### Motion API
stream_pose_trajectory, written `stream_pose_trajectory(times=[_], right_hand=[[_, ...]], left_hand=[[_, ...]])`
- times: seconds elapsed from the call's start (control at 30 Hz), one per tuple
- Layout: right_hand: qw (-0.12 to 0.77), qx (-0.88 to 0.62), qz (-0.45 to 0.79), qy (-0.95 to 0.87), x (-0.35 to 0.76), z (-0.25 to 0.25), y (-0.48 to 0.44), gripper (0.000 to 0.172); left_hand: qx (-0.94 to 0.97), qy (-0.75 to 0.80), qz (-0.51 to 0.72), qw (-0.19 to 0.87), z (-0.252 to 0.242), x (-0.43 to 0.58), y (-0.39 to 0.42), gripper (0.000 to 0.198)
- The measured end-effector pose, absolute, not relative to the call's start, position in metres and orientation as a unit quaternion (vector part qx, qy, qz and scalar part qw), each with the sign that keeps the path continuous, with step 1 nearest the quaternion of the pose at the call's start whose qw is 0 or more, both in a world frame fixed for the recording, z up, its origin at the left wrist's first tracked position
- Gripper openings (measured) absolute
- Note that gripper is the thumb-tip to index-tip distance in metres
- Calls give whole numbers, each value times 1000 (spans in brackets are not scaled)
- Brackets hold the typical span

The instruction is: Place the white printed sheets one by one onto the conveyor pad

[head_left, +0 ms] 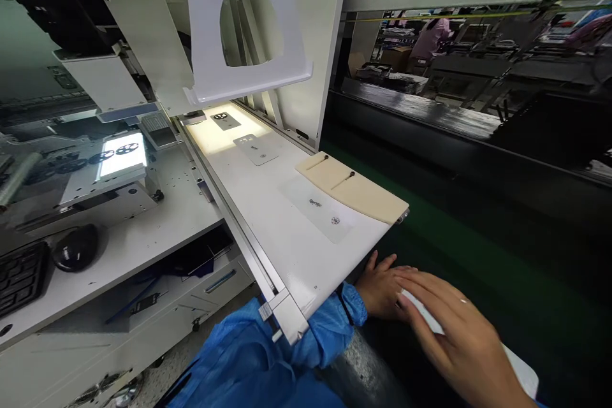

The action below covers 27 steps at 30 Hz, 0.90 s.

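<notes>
My left hand (385, 284) is just off the near end of a white conveyor belt (268, 236), fingertips spread, its back partly covered by my right hand (459, 331). Between the thumb and fingers of my right hand shows a white flat piece with rounded corners (521, 371), mostly hidden under the palm; its exact kind I cannot make out. The right fingertips touch the left hand. On the belt lies a clear sheet with small black print (318, 210), beside a cream guide plate (354, 188) with two slots and black knobs.
Farther up the belt lie a translucent printed panel (255, 150) and a grey panel with dark rings (224, 120) under yellow light. A white machine cover (248, 80) hangs above. At left are a monitor (122, 156), mouse (76, 247) and keyboard (23, 277).
</notes>
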State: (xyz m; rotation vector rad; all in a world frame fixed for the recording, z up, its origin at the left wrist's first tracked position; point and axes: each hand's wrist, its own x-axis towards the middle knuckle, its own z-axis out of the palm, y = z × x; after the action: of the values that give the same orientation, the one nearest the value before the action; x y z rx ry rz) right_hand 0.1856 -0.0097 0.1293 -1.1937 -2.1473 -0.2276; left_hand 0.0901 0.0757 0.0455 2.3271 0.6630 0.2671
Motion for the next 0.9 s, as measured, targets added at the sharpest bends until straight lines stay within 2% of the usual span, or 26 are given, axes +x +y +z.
stream_pose_trajectory(times=[0.07, 0.13, 0.27, 0.37, 0.47, 0.67, 0.9], right_hand=[[302, -513, -108, -796, 214, 113, -22, 26], [267, -562, -121, -774, 241, 94, -34, 39], [201, -594, -137, -767, 274, 51, -49, 61], [163, -568, -179, -787, 281, 24, -52, 71], [145, -560, -213, -787, 283, 5, -51, 70], [152, -573, -169, -788, 292, -9, -54, 53], [152, -580, -166, -783, 292, -5, -57, 67]], left_hand=[[896, 240, 116, 355, 41, 91, 77, 81], [894, 236, 126, 359, 37, 91, 78, 88], [897, 237, 127, 352, 34, 91, 78, 88], [901, 237, 119, 342, 33, 91, 78, 89], [903, 235, 121, 338, 32, 92, 79, 91], [905, 238, 117, 333, 32, 92, 78, 92], [900, 233, 125, 346, 34, 90, 78, 87]])
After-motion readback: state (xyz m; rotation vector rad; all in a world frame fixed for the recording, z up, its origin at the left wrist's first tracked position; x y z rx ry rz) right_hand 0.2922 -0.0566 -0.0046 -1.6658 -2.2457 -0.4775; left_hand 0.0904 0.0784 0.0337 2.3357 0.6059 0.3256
